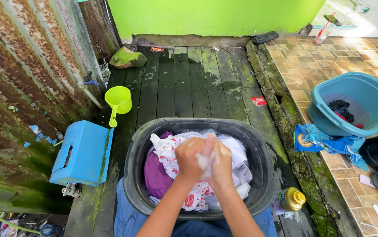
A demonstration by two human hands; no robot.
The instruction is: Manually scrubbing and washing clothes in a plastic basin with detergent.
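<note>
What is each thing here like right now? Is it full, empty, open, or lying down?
Black plastic wash tub: full of wet laundry.
White cloth with red print: soapy, bunched between both hands.
Left hand: closed on the cloth.
Right hand: closed on the cloth.
Teal plastic basin: nearly empty, a few dark clothes.
Lime green plastic dipper: upright, looks empty.
Blue plastic stool: tipped on its side.
Gold-capped bottle: capped.

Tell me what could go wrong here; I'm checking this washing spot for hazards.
The planks look wet and green with growth, so a foot could slip. The bottle stands right beside the black tub and might get knocked over. Suds cover both hands, left hand and right hand, so the patterned cloth may slip.
</note>
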